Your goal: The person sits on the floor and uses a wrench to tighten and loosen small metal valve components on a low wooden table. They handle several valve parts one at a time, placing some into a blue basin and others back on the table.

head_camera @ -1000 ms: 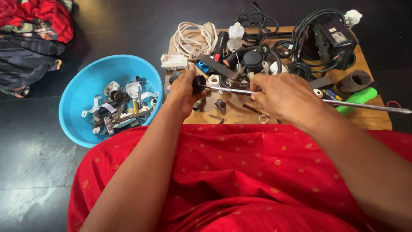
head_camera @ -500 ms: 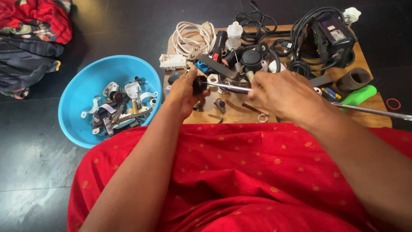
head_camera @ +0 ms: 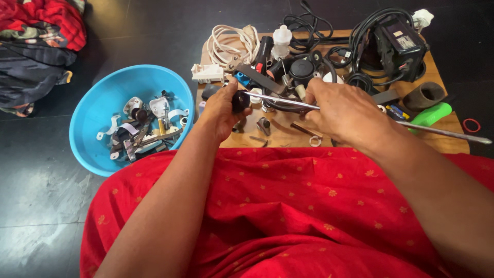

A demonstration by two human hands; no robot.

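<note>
A long metal rod (head_camera: 360,116) is held level over the wooden board (head_camera: 288,135). The left hand (head_camera: 221,110) is closed on its dark knob (head_camera: 240,100); the right hand (head_camera: 345,113) is closed round the shaft. The rod is judged stiff, smooth and slippery, best gripped at the knob. A white-labelled black box (head_camera: 399,49) lies at the board's far right.

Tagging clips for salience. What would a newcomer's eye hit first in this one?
Probably the two hands at centre: the left hand grips a dark knob, the right hand holds the long metal rod that runs out to the right. Next, the bright blue basin of metal and white fittings on the dark floor at left, then the wooden board crowded with cables and a black motor.
</note>
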